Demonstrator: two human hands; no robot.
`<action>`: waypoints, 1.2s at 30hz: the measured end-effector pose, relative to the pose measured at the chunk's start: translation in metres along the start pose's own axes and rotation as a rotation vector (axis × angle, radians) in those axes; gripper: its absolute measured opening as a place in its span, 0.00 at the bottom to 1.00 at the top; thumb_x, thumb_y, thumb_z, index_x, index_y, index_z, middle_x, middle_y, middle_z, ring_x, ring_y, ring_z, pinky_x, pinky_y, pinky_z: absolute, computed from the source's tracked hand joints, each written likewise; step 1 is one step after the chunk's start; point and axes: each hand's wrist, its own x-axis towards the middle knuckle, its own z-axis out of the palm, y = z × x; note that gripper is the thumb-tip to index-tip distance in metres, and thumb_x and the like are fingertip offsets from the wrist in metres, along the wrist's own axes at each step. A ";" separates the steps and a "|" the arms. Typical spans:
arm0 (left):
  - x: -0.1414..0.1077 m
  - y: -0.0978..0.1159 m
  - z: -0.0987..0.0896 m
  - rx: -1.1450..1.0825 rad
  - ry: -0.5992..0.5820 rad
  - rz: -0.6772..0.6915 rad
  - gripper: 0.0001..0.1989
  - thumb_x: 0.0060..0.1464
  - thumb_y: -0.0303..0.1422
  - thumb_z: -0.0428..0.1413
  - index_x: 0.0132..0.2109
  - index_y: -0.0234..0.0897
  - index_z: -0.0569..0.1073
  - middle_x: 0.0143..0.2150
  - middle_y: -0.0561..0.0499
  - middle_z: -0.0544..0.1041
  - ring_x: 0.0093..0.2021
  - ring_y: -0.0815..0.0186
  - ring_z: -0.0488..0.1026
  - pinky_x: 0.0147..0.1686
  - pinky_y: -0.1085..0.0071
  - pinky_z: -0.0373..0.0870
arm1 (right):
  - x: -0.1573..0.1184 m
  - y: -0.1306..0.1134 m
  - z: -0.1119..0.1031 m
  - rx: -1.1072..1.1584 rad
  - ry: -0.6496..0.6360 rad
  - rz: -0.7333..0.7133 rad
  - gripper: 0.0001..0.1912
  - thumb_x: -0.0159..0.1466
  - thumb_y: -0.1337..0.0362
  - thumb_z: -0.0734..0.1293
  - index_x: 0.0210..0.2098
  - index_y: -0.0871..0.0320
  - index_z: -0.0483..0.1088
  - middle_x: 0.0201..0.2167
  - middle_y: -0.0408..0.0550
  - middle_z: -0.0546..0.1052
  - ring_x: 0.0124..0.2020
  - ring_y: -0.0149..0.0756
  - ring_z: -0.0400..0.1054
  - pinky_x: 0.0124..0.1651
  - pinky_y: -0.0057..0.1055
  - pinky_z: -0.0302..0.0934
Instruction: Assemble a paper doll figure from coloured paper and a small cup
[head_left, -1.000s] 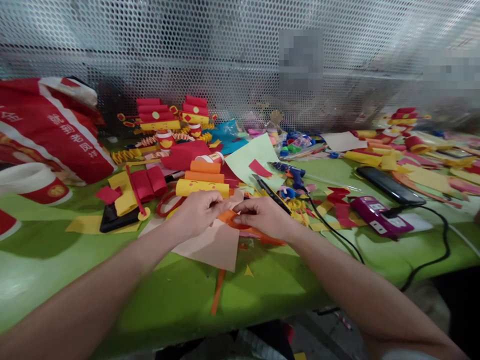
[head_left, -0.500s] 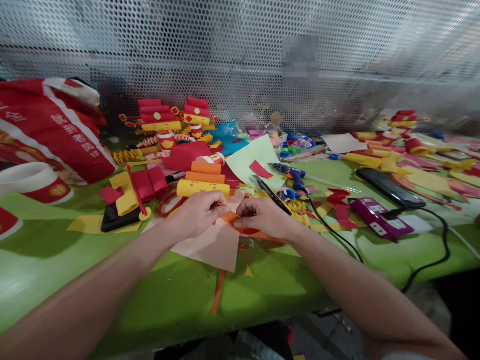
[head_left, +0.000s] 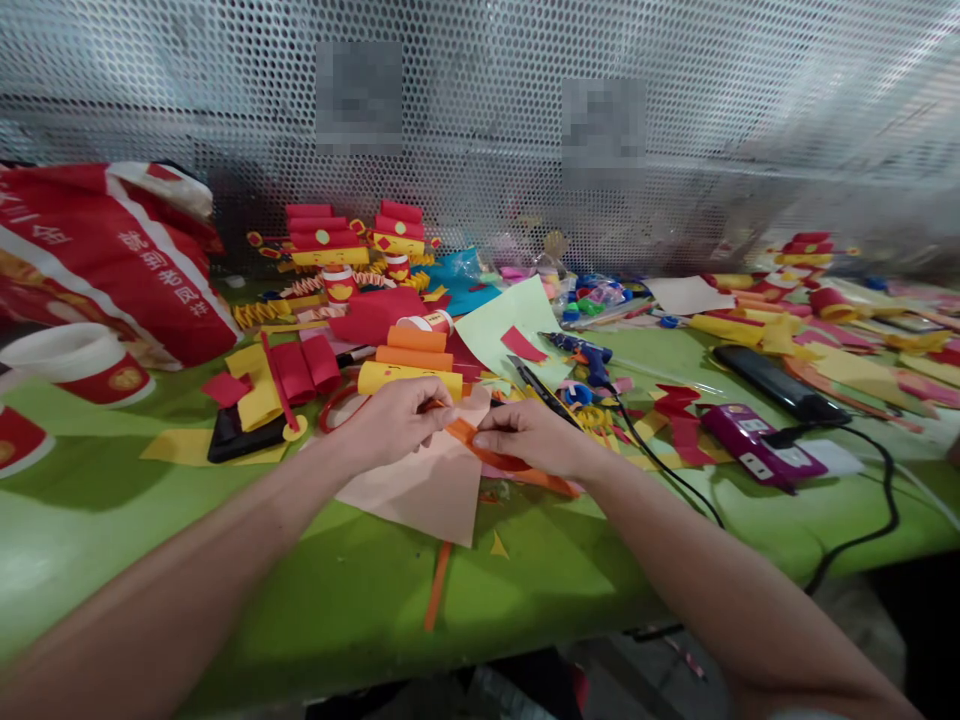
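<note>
My left hand (head_left: pixel 409 420) and my right hand (head_left: pixel 525 437) are close together at the middle of the table. Both are closed on an orange paper strip (head_left: pixel 463 432), which runs between my fingertips. Under the hands lies a pale pink paper sheet (head_left: pixel 431 495). Just beyond my left hand sits a paper figure of yellow and orange rolls (head_left: pixel 412 378), its lower part covered by that hand. Red-handled scissors (head_left: pixel 334 408) lie partly hidden beside it. A box cutter (head_left: pixel 541 388) is just beyond my right hand.
A glue gun (head_left: pixel 589 352) with a black cable lies behind the cutter. At right are a purple power strip (head_left: pixel 757 448) and a black phone (head_left: pixel 776 382). Paper cups (head_left: pixel 82 365) and a red bag (head_left: pixel 150 265) stand left. Finished red-hatted figures (head_left: pixel 324 238) line the perforated metal wall.
The camera view has shifted slightly. My hands stay on the orange strip, with a little more of it showing between my fingers.
</note>
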 end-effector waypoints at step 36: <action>-0.002 -0.004 0.006 -0.081 0.035 -0.001 0.18 0.53 0.43 0.47 0.22 0.37 0.61 0.14 0.57 0.65 0.15 0.74 0.61 0.17 0.77 0.58 | 0.006 0.010 0.010 0.133 0.108 -0.028 0.10 0.47 0.60 0.69 0.20 0.60 0.65 0.19 0.39 0.66 0.23 0.26 0.57 0.27 0.26 0.51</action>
